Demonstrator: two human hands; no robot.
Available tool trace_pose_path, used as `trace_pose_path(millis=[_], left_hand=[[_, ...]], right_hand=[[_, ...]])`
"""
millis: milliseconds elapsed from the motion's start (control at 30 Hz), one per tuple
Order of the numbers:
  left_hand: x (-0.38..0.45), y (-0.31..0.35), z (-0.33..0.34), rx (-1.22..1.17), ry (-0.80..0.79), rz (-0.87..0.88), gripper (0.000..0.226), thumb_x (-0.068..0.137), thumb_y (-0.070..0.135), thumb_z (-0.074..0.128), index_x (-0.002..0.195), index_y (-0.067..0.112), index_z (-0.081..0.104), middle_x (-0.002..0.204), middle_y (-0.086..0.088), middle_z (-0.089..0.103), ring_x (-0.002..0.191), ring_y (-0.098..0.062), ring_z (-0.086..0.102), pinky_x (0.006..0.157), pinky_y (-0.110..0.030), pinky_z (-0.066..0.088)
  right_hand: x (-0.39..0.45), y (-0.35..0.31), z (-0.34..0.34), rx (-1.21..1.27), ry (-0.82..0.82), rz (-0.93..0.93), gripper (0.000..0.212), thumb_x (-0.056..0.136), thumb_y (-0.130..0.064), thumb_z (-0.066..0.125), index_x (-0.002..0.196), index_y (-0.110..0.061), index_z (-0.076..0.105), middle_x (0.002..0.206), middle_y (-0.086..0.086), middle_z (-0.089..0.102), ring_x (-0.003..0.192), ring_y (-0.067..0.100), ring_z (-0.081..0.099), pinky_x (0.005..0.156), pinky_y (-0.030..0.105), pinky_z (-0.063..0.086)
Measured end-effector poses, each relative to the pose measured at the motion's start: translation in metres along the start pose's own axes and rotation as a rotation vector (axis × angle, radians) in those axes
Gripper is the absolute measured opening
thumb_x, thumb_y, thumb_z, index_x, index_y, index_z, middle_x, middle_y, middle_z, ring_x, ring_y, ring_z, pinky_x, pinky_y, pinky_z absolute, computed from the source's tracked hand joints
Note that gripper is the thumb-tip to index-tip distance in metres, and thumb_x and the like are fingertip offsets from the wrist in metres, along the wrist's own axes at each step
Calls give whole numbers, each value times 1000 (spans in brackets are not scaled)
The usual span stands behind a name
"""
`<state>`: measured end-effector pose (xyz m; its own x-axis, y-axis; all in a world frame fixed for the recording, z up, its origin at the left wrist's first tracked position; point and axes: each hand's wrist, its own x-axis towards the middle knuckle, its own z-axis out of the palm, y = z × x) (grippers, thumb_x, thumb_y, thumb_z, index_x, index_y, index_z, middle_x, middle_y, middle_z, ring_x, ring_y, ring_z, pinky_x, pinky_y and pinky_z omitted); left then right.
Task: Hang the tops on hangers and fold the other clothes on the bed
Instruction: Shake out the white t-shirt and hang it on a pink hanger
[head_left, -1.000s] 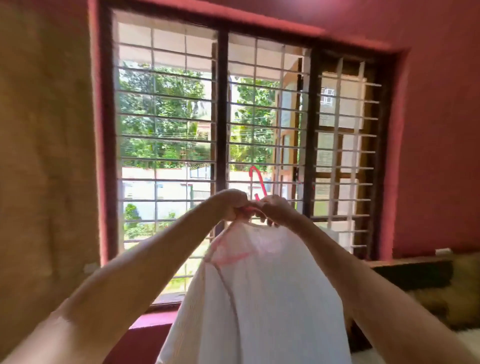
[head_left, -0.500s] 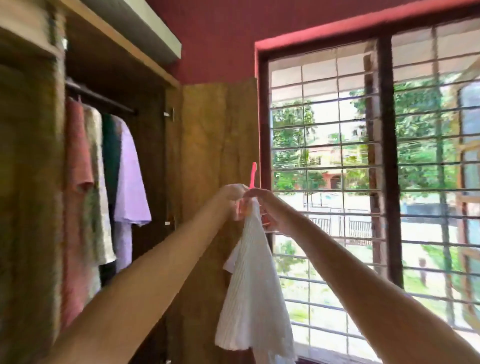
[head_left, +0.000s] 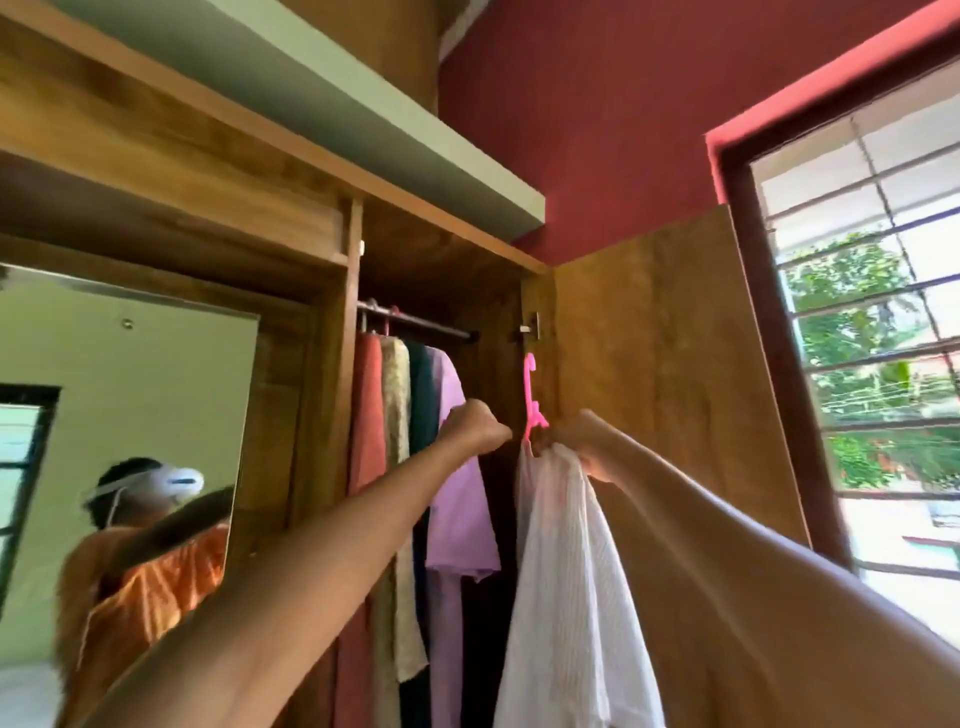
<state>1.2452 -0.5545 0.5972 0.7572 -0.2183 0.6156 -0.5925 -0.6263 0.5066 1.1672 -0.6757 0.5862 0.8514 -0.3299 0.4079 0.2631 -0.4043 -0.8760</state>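
White top (head_left: 561, 571) on pink hanger (head_left: 531, 397) gripped at the neck by right hand (head_left: 582, 441), hook upright, wardrobe rail (head_left: 415, 325) up and left; left hand (head_left: 475, 426) fisted, seemingly gripping nothing, nearer rail

Open wooden wardrobe (head_left: 311, 218), mirror panel (head_left: 130, 415), dark red wall (head_left: 597, 114), barred daylit window (head_left: 872, 322)

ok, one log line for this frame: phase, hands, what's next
phase: carrying white top on pink hanger to wardrobe rail | left hand: fist, apart from hanger | right hand: grips top at hanger | next: likely hook on rail
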Motion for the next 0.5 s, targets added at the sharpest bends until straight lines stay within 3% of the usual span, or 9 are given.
trace_pose_path(millis=[100, 167, 233, 300, 400, 500], left_hand=[[29, -7, -25, 298, 180, 55, 14, 81, 19, 55, 70, 11, 56, 78, -8, 61, 79, -25, 60, 66, -29, 45], [47, -8, -42, 457, 268, 91, 15, 80, 23, 54, 80, 9, 62, 85, -7, 63, 87, -25, 61, 73, -29, 47], [69, -4, -57, 571, 356, 119, 16, 82, 27, 54, 79, 12, 60, 83, -3, 61, 88, -23, 62, 80, -33, 50], [88, -2, -67, 639, 403, 139, 15, 84, 27, 54, 78, 15, 60, 81, -3, 62, 85, -22, 63, 76, -33, 50], [113, -7, -82, 782, 481, 174, 14, 84, 23, 54, 88, 13, 62, 93, -7, 63, 92, -26, 62, 73, -34, 46], [129, -21, -88, 909, 586, 182, 22, 85, 18, 48, 100, 10, 62, 104, -10, 61, 100, -30, 58, 80, -37, 45]], right_hand=[[51, -17, 4, 51, -96, -52, 17, 80, 8, 60, 95, 1, 59, 83, 12, 54, 73, 20, 54, 52, 25, 45], [78, -30, 6, 48, -121, -96, 8, 81, 7, 59, 84, 0, 56, 82, 13, 55, 69, 20, 54, 52, 26, 44], [109, -43, 6, 57, -162, -138, 10, 81, 5, 60, 88, -1, 56, 86, 14, 57, 66, 19, 53, 49, 26, 43], [136, -52, 7, 53, -202, -206, 10, 83, 4, 59, 90, -1, 55, 81, 13, 57, 62, 17, 52, 43, 22, 43], [166, -62, 16, 35, -237, -282, 13, 82, 3, 61, 74, -3, 54, 72, 9, 54, 60, 16, 52, 46, 24, 45], [192, -68, 28, 8, -274, -300, 8, 85, 1, 59, 93, 0, 58, 69, 8, 51, 57, 14, 50, 38, 20, 44]])
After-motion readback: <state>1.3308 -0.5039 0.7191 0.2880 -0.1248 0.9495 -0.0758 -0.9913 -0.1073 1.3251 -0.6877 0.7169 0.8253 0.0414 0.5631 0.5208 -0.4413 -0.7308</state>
